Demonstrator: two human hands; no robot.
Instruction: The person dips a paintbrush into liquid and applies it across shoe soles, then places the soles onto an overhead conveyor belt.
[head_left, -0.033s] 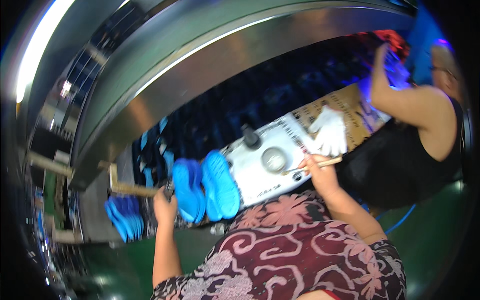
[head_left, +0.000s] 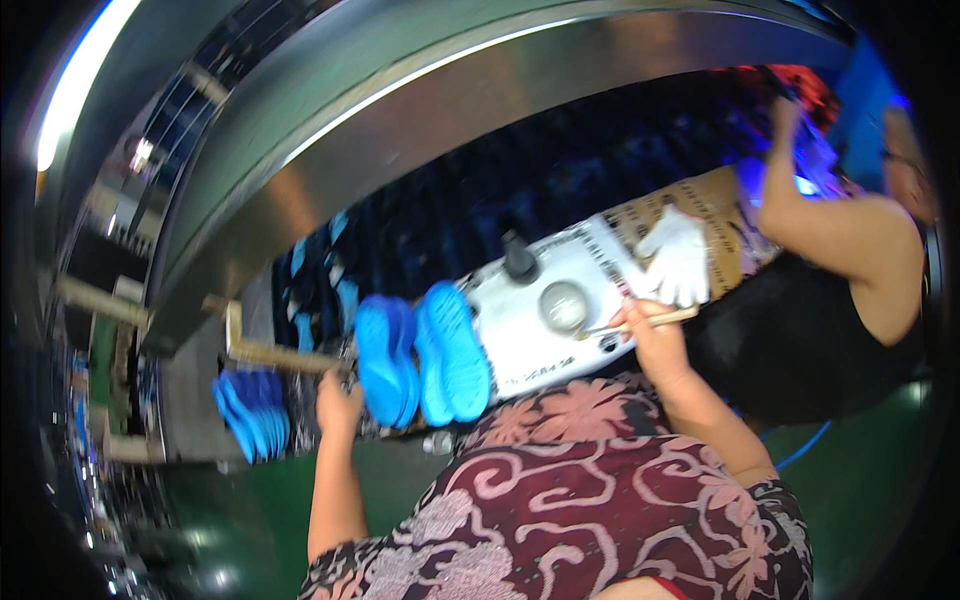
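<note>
My right hand [head_left: 655,340] is closed round a brush [head_left: 672,316] with a pale handle. Its tip points left, at the lower right rim of a round bowl [head_left: 565,306] with greyish contents. My left hand [head_left: 338,400] has its fingers curled at the near edge of the table, beside the end of a wooden strip [head_left: 290,356]; what they hold, if anything, is hidden. Just right of that hand stand light blue shoe soles [head_left: 378,365], with darker blue ones behind. Another light blue pair [head_left: 455,355] lies alongside, next to the white printed sheet [head_left: 525,350].
More blue soles [head_left: 248,415] are stacked at the left. A dark bottle-like object [head_left: 520,258] stands behind the bowl. A white glove [head_left: 675,255] lies on brown cardboard [head_left: 720,205]. At the right a co-worker [head_left: 840,240] reaches toward a blue-lit spot. A metal housing [head_left: 420,115] arches over the back.
The whole view has shifted a little, so the table and soles sit slightly higher and mostly farther right. Both hands keep their grip and place; the brush tip stays by the bowl.
</note>
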